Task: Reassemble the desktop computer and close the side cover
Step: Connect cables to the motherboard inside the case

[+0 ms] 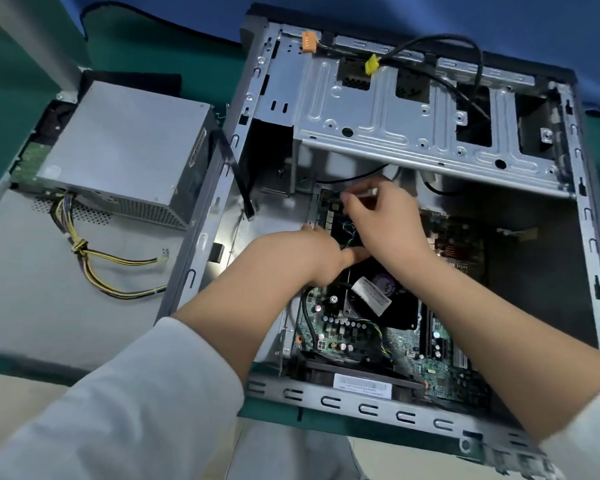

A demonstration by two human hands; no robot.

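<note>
- The computer case (378, 407) lies on its side on the green tabletop (146, 46), open side up, its near rail just over the tabletop's near edge.
- Inside, the circuit board (340, 332) fills the near left part of the floor, with a black fan (378, 303) on it; the floor to the right of the board is bare grey metal.
- The left hand (302, 256) reaches in over the left wall, fingers stretched out and resting on the board's far left edge, thumb pointing right.
- The right hand (385, 220) crosses above it, fingers curled narrowly around a small white piece (369, 192) at the board's far corner; what that piece is cannot be told.
- Beyond the hands, the metal drive cage (413, 129) spans the case, black cables (465, 53) looping over it.
- Left of the case, well apart from the hands, the power supply (129, 147) sits on a flat grey side cover (25, 271), its yellow wires (94, 265) trailing loose.
</note>
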